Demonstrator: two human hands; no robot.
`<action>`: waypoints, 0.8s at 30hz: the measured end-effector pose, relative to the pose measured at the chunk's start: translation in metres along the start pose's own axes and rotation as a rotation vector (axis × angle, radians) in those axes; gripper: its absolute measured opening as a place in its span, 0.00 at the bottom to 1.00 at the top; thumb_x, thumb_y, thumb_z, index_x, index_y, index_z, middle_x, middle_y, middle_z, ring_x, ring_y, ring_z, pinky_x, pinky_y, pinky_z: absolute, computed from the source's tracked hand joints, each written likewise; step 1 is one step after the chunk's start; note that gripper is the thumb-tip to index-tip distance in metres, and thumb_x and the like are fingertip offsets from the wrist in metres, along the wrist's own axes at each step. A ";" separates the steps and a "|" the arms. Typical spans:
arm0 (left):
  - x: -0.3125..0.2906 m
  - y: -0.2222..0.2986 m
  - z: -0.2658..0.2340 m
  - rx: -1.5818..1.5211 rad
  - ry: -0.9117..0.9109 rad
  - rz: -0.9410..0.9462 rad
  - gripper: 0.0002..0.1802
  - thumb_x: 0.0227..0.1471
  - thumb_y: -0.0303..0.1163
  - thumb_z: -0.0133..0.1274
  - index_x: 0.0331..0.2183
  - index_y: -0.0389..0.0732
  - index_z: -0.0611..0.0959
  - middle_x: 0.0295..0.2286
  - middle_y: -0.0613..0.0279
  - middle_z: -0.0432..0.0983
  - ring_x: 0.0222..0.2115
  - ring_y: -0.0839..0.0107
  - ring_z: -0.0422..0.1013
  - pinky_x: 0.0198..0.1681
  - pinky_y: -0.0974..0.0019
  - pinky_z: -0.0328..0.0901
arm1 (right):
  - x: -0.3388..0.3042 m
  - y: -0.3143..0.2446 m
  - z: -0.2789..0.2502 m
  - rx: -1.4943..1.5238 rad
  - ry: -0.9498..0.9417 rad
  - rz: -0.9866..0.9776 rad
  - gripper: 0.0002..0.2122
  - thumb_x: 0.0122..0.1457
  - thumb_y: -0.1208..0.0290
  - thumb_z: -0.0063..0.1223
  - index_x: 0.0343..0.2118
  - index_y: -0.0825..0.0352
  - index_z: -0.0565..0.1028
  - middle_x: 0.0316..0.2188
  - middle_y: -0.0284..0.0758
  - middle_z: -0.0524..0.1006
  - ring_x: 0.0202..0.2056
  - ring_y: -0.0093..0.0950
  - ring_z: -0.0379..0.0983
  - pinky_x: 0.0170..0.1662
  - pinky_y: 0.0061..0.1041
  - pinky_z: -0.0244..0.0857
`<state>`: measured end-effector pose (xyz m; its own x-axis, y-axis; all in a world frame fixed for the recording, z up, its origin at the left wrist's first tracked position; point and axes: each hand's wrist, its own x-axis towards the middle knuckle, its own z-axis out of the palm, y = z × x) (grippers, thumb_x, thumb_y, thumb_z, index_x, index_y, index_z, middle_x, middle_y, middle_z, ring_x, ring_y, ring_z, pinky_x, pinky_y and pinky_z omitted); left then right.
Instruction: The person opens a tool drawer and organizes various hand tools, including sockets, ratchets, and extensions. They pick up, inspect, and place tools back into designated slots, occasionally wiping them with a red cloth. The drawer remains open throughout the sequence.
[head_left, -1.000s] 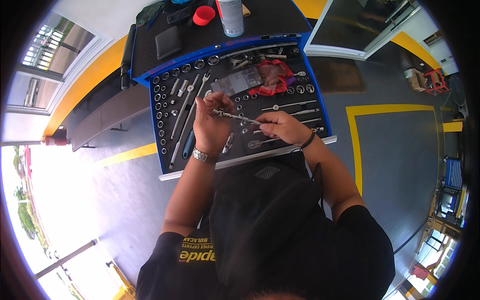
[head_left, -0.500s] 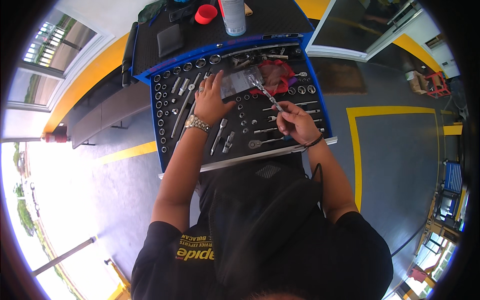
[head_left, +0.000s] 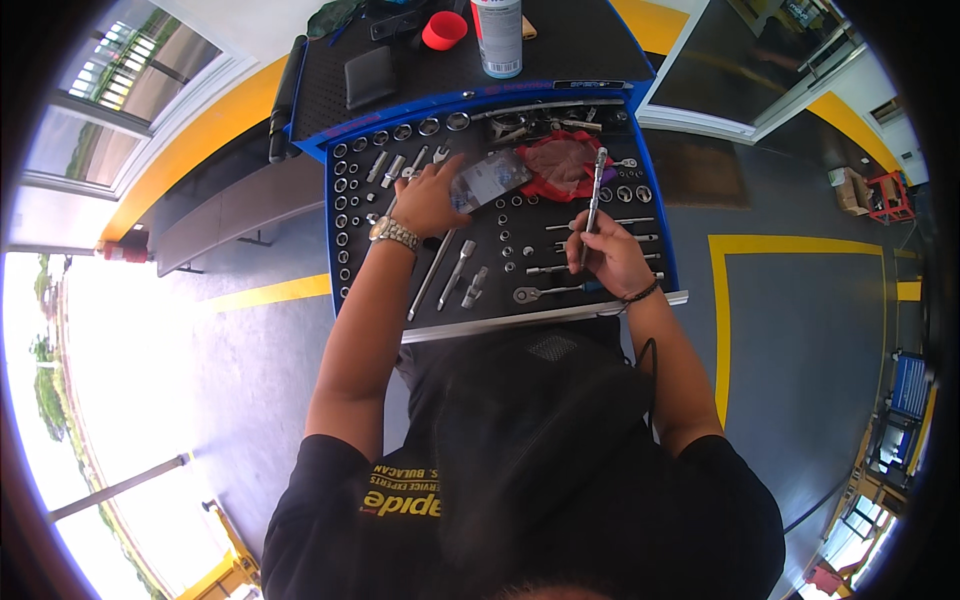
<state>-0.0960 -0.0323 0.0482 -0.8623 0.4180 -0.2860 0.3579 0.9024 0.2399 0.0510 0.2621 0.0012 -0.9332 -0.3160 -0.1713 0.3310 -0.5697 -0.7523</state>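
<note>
In the right hand (head_left: 617, 258) gleams a slim silver tool (head_left: 598, 184).

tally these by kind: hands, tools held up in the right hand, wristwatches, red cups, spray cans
Hands: 2 (left hand, right hand)
Silver tool: 1
Wristwatch: 1
Red cup: 1
Spray can: 1
Total: 6

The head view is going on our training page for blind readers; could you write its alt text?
A person's right hand grips a slim chrome hand tool above an open blue tool drawer. The left hand is spread over the drawer, where sockets and a ratchet lie.
</note>
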 end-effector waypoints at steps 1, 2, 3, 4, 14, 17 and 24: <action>-0.001 -0.002 0.002 -0.002 0.017 0.003 0.61 0.36 0.48 0.72 0.68 0.56 0.59 0.55 0.51 0.70 0.59 0.49 0.67 0.64 0.33 0.49 | 0.000 0.000 0.001 -0.005 0.013 0.000 0.08 0.66 0.75 0.43 0.45 0.64 0.70 0.31 0.38 0.77 0.34 0.30 0.76 0.39 0.31 0.71; -0.002 -0.006 0.007 -0.004 0.033 0.007 0.61 0.35 0.48 0.72 0.68 0.56 0.59 0.55 0.51 0.70 0.58 0.49 0.67 0.64 0.34 0.49 | -0.001 -0.001 0.003 -0.009 0.025 0.000 0.08 0.66 0.75 0.43 0.45 0.64 0.70 0.31 0.38 0.77 0.34 0.30 0.76 0.39 0.31 0.71; -0.005 -0.008 0.008 -0.002 0.047 0.007 0.61 0.34 0.49 0.72 0.68 0.56 0.60 0.56 0.51 0.69 0.58 0.48 0.67 0.63 0.34 0.50 | 0.000 0.001 0.005 -0.009 0.036 0.001 0.08 0.65 0.75 0.43 0.45 0.64 0.70 0.31 0.38 0.77 0.34 0.30 0.76 0.39 0.31 0.71; -0.006 -0.006 0.010 0.019 0.060 0.009 0.59 0.36 0.53 0.71 0.67 0.53 0.63 0.55 0.49 0.69 0.57 0.47 0.68 0.61 0.36 0.54 | -0.001 0.002 0.005 -0.018 0.052 0.000 0.08 0.65 0.75 0.44 0.45 0.64 0.70 0.31 0.37 0.77 0.33 0.29 0.76 0.39 0.31 0.72; -0.008 0.011 0.018 -0.049 0.109 -0.148 0.43 0.37 0.55 0.68 0.50 0.38 0.77 0.51 0.48 0.70 0.55 0.48 0.69 0.58 0.47 0.63 | -0.002 0.003 0.008 -0.146 0.087 -0.010 0.07 0.66 0.74 0.45 0.44 0.65 0.71 0.30 0.37 0.78 0.32 0.27 0.77 0.37 0.28 0.73; -0.026 0.005 0.015 -0.055 0.211 -0.195 0.44 0.35 0.53 0.68 0.51 0.36 0.76 0.51 0.48 0.70 0.54 0.47 0.69 0.59 0.46 0.62 | -0.002 0.002 0.008 -0.188 0.107 -0.022 0.06 0.66 0.74 0.46 0.43 0.65 0.71 0.31 0.37 0.79 0.32 0.27 0.77 0.37 0.28 0.73; -0.051 -0.066 0.008 -0.051 0.493 -0.558 0.46 0.36 0.53 0.65 0.52 0.32 0.77 0.53 0.43 0.69 0.57 0.46 0.65 0.62 0.48 0.60 | 0.003 0.006 0.005 -0.283 0.059 0.000 0.06 0.66 0.74 0.46 0.43 0.67 0.72 0.31 0.37 0.80 0.31 0.28 0.79 0.38 0.27 0.73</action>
<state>-0.0732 -0.1122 0.0397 -0.9760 -0.2067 0.0687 -0.1865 0.9558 0.2271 0.0509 0.2543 -0.0005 -0.9424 -0.2665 -0.2024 0.2870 -0.3327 -0.8983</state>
